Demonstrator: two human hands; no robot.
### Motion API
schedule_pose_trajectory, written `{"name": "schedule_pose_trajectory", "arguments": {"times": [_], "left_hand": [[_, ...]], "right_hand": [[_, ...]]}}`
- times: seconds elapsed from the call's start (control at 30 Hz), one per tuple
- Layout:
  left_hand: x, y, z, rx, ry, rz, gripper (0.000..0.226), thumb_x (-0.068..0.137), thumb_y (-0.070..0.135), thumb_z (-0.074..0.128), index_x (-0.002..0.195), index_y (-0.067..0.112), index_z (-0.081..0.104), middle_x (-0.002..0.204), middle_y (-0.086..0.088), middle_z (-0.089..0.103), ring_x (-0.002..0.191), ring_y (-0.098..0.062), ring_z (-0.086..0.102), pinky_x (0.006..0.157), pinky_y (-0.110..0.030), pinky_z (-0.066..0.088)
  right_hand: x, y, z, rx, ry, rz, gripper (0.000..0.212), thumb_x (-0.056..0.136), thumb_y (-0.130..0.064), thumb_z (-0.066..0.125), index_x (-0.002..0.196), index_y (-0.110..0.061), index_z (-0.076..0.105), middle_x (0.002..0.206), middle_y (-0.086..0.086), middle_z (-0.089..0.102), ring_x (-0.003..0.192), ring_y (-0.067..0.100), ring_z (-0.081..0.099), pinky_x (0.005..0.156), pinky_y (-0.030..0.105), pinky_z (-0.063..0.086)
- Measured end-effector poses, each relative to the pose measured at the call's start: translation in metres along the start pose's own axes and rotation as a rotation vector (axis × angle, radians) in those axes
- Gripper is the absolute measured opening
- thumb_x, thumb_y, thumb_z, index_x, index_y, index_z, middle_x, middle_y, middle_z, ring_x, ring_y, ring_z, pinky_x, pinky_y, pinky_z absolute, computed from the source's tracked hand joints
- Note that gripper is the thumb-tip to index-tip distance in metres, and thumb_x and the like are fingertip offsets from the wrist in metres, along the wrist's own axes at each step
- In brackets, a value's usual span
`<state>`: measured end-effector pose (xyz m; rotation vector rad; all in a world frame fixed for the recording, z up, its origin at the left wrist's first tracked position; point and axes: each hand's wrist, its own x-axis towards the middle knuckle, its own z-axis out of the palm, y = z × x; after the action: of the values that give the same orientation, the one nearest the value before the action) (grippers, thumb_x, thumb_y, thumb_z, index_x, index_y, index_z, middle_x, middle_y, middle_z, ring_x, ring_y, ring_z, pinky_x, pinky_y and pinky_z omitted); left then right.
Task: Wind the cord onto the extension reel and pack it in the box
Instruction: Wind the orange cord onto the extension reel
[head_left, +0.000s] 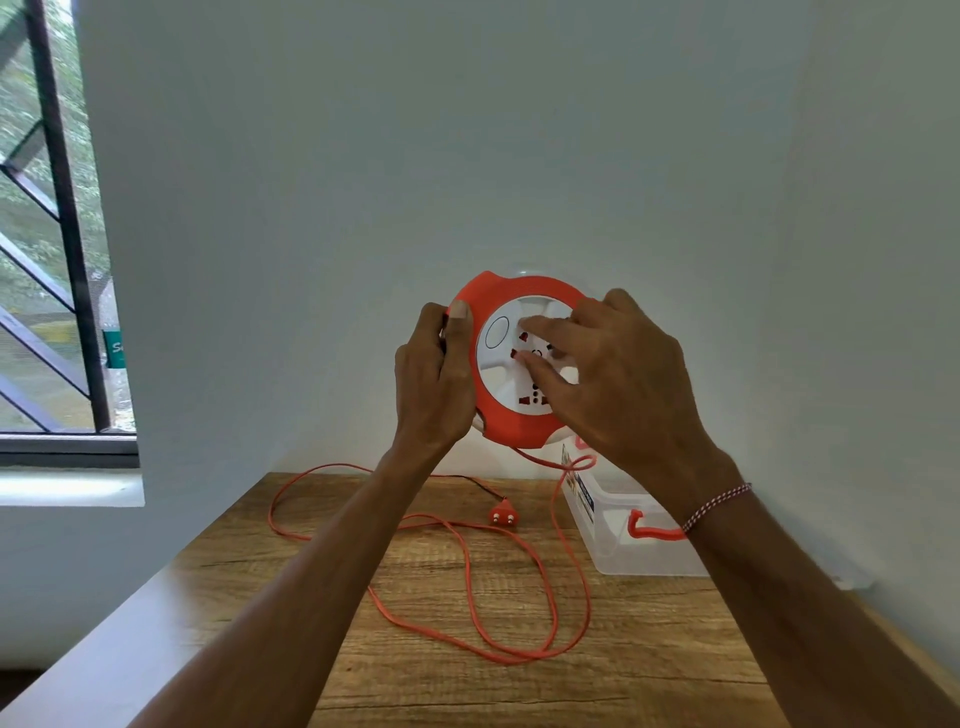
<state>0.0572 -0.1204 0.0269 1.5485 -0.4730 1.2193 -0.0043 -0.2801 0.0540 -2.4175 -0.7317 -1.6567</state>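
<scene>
Now the left hand (434, 374) is clamped on the left rim of the extension reel (511, 364), thumb over the orange edge, holding it up in the air above the far end of the wooden table (649, 649). The right hand (613, 379) lies spread on the white hub, 2 fingertips (535, 328) pressed among the sockets, gripping nothing, just bearing on the face. My read: this is the winding step, barely begun. To do it well, keep the rim hand firm, turn the hub steadily, and let the cord (467, 571) feed in without kinks. It drops from the reel's lower edge and sprawls in loose loops across the table, its 2-pin plug (503, 515) lying free at the far side. Just right of the loops sits the clear plastic box (623, 525), red latch showing, with a label too blurred to read. No brand is legible on the reel.
</scene>
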Motion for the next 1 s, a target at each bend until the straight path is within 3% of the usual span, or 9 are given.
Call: {"name": "schedule_pose_trajectory", "arguments": {"times": [0.1, 0.2, 0.3, 0.43, 0.6, 0.8, 0.9, 1.0], "left_hand": [[0.000, 0.000, 0.000, -0.001, 0.007, -0.004, 0.024, 0.100, 0.038, 0.038, 0.097, 0.019, 0.053, 0.080, 0.019, 0.062, 0.070, -0.004, 0.066, 0.059, -0.016, 0.056], [0.001, 0.000, -0.001, 0.000, 0.023, 0.002, 0.024, 0.100, 0.038, 0.037, 0.097, 0.020, 0.052, 0.080, 0.020, 0.062, 0.069, -0.001, 0.065, 0.058, -0.013, 0.055], [0.001, 0.000, -0.001, -0.004, 0.025, 0.005, 0.024, 0.099, 0.038, 0.037, 0.096, 0.020, 0.052, 0.080, 0.020, 0.062, 0.070, 0.000, 0.065, 0.059, -0.013, 0.054], [-0.001, -0.001, 0.000, 0.007, 0.013, 0.015, 0.025, 0.099, 0.038, 0.037, 0.095, 0.019, 0.052, 0.077, 0.019, 0.061, 0.070, -0.005, 0.065, 0.059, -0.016, 0.056], [-0.001, 0.000, -0.001, -0.006, 0.000, 0.005, 0.028, 0.099, 0.039, 0.037, 0.098, 0.016, 0.053, 0.081, 0.015, 0.064, 0.070, -0.006, 0.066, 0.061, -0.019, 0.057], [-0.002, 0.001, 0.000, -0.018, -0.010, -0.003, 0.029, 0.098, 0.040, 0.038, 0.098, 0.016, 0.053, 0.078, 0.012, 0.065, 0.065, -0.006, 0.067, 0.058, -0.019, 0.057], [-0.002, 0.000, 0.000, -0.015, -0.005, -0.006, 0.028, 0.099, 0.040, 0.038, 0.099, 0.017, 0.053, 0.080, 0.014, 0.064, 0.069, -0.004, 0.067, 0.059, -0.018, 0.057], [-0.003, 0.000, 0.000, -0.017, -0.008, -0.017, 0.030, 0.098, 0.041, 0.038, 0.101, 0.016, 0.054, 0.084, 0.012, 0.065, 0.072, -0.005, 0.068, 0.061, -0.021, 0.058]], "right_hand": [[0.000, 0.002, 0.000, 0.032, -0.097, -0.107, 0.034, 0.077, -0.017, 0.076, 0.110, -0.020, 0.070, 0.113, 0.014, 0.064, 0.104, 0.033, 0.054, 0.079, 0.044, 0.054], [0.002, -0.003, 0.001, -0.023, -0.286, -0.064, 0.047, 0.075, -0.021, 0.078, 0.119, -0.031, 0.065, 0.139, 0.010, 0.046, 0.124, 0.032, 0.038, 0.095, 0.047, 0.046], [0.002, -0.008, 0.001, -0.055, -0.369, -0.059, 0.055, 0.075, -0.024, 0.075, 0.126, -0.034, 0.058, 0.148, 0.008, 0.035, 0.132, 0.033, 0.029, 0.103, 0.049, 0.038], [0.001, -0.009, 0.000, -0.142, -0.365, -0.071, 0.057, 0.074, -0.031, 0.075, 0.127, -0.038, 0.056, 0.143, 0.010, 0.043, 0.126, 0.035, 0.037, 0.099, 0.049, 0.041], [-0.003, -0.003, 0.003, -0.145, -0.264, -0.077, 0.064, 0.062, -0.038, 0.083, 0.122, -0.034, 0.062, 0.120, 0.018, 0.059, 0.105, 0.038, 0.054, 0.080, 0.049, 0.052], [-0.006, 0.001, 0.010, -0.091, -0.145, 0.080, 0.063, 0.076, -0.061, 0.060, 0.133, -0.039, 0.048, 0.121, 0.007, 0.064, 0.100, 0.028, 0.061, 0.079, 0.040, 0.054], [-0.004, 0.001, 0.011, -0.029, -0.104, 0.166, 0.070, 0.076, -0.075, 0.049, 0.132, -0.032, 0.053, 0.108, 0.003, 0.071, 0.082, 0.023, 0.068, 0.074, 0.034, 0.056], [-0.003, 0.001, 0.010, -0.023, -0.117, 0.170, 0.073, 0.075, -0.078, 0.046, 0.130, -0.031, 0.055, 0.110, 0.003, 0.071, 0.085, 0.024, 0.067, 0.074, 0.035, 0.056]]}}
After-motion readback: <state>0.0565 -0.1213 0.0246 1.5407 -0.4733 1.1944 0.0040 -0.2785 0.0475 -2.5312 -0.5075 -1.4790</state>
